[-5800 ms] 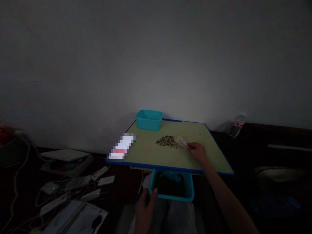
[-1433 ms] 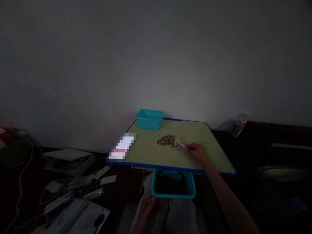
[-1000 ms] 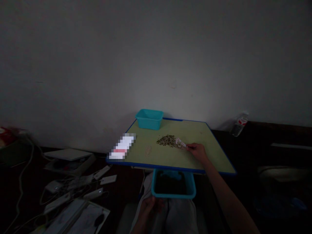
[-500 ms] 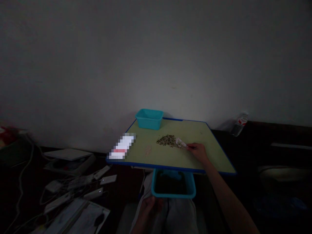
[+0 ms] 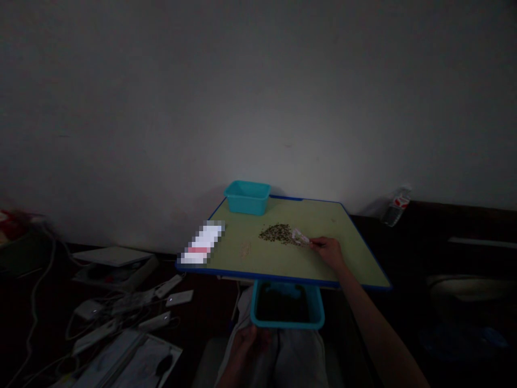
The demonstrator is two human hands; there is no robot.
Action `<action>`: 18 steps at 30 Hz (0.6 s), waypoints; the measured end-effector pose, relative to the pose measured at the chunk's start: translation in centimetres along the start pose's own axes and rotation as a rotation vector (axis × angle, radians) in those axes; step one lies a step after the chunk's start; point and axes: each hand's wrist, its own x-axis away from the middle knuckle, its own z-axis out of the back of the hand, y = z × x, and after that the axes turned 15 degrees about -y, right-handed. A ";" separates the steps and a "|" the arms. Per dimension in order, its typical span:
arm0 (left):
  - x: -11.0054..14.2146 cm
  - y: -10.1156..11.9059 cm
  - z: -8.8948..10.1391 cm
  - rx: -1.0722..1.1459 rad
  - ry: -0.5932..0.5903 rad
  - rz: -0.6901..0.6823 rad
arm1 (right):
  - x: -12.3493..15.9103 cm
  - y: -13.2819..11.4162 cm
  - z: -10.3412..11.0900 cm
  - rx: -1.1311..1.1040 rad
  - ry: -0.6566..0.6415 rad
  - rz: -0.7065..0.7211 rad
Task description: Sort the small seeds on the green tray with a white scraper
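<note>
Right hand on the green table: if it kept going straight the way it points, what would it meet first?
The right hand holds a small pale scoop pointing left; next in line is the pile of seeds, which the scoop's tip seems to touch already.

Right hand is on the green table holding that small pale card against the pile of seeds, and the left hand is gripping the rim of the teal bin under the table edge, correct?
Not quite. In the head view the left hand rests in the lap, short of the teal bin, not gripping its rim. The rest holds: the right hand on the green table holds the small pale card against the pile of seeds.
</note>
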 end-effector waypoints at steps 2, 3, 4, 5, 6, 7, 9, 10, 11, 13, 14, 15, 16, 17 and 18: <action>0.2 0.3 -0.2 -0.009 -0.002 -0.010 | 0.0 0.0 0.0 0.010 -0.002 -0.003; 0.2 0.4 -0.3 -0.015 0.002 -0.010 | 0.0 -0.1 0.0 0.017 -0.003 -0.003; 0.2 0.5 -0.4 -0.021 0.009 -0.004 | 0.0 -0.1 0.1 0.022 -0.003 -0.001; 0.2 0.5 -0.4 -0.024 0.018 0.004 | 0.0 -0.1 0.1 0.027 -0.005 0.000; 0.2 0.5 -0.4 -0.027 0.025 0.013 | 0.0 0.0 0.0 0.032 -0.006 0.001; 0.1 0.5 -0.3 -0.031 0.027 0.020 | 0.0 0.0 0.0 0.035 -0.008 0.001; -0.1 0.3 -0.1 -0.035 0.021 0.023 | 0.0 0.1 0.0 0.037 -0.015 0.002; -0.1 0.2 0.0 -0.035 0.018 0.017 | 0.0 0.2 -0.1 0.036 -0.021 0.006; -0.2 0.0 0.1 -0.036 0.014 0.013 | 0.0 0.2 -0.1 0.035 -0.028 0.011; -0.3 -0.2 0.3 -0.037 0.008 0.011 | 0.0 0.3 -0.2 0.042 -0.041 0.023; -0.4 -0.3 0.4 -0.035 0.005 0.012 | -0.1 0.4 -0.2 0.049 -0.045 0.027; -0.4 -0.3 0.4 -0.033 0.000 0.012 | -0.1 0.4 -0.2 0.055 -0.046 0.029; -0.4 -0.3 0.5 -0.028 -0.004 0.008 | -0.1 0.4 -0.1 0.059 -0.044 0.028; -0.4 -0.3 0.5 -0.025 -0.011 0.004 | -0.1 0.3 -0.1 0.063 -0.038 0.024; -0.4 -0.2 0.4 -0.026 -0.016 0.004 | -0.1 0.3 -0.1 0.066 -0.032 0.018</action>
